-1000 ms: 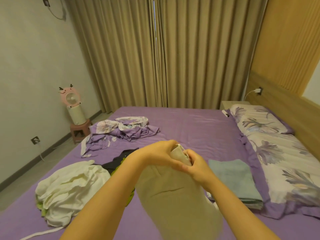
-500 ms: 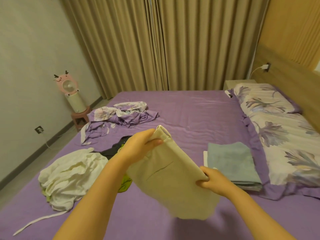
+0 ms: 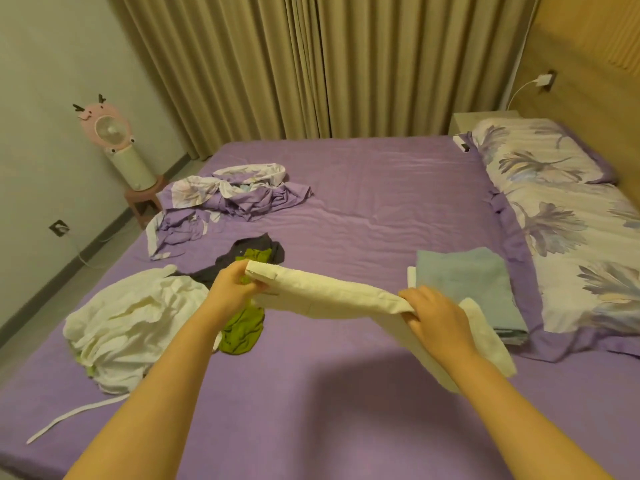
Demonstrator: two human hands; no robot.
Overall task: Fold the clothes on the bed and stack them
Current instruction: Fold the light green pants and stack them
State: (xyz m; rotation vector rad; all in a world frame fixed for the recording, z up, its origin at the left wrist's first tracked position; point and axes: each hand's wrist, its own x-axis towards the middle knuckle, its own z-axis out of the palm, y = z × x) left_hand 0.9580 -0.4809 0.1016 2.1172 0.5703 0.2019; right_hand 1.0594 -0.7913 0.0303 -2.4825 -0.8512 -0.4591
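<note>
Both hands are apart, above the bed (image 3: 363, 209): the left hand (image 3: 232, 289) pinches one end of the cream cloth (image 3: 329, 292), the right hand (image 3: 436, 315) grips its fold. The folded stack (image 3: 467, 285) lies just right; open sheet spreads beyond, unfolded clothes (image 3: 128, 320) left.

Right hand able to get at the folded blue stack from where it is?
Probably yes, once freed. The right hand grips the cream garment, so it is occupied, but the folded blue stack lies just beyond it on the bed, nothing between.

Pink fan (image 3: 105, 128) on stool (image 3: 143, 202), beige curtains (image 3: 311, 64), floral pillows (image 3: 568, 216)
</note>
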